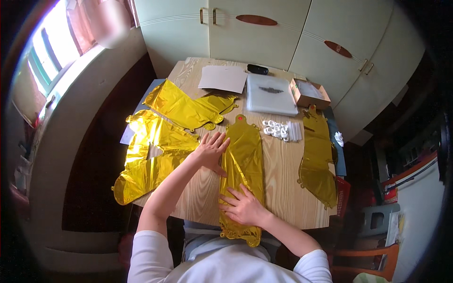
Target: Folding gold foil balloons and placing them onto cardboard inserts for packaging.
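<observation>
A flat gold foil balloon [250, 155] lies lengthwise in front of me, its near end hanging past the table's front edge. My left hand [212, 152] rests with spread fingers on its left edge, partly over the wood. Lower down, my right hand [244, 207] lies flat on the foil, fingers stretched out. Neither hand grips anything. More flat gold foil balloons lie around: a crumpled, shiny one [146, 160] at the left, another [181, 106] behind it, and a folded one [317, 158] at the right edge.
On the wooden table [283, 188], white ring-shaped pieces and clear tubes [293, 131] sit right of the middle balloon. Farther back are white sheets [222, 79], a stack of clear plastic bags [269, 101], a black object [257, 69] and a cardboard box [310, 94]. Cabinets [255, 37] stand behind.
</observation>
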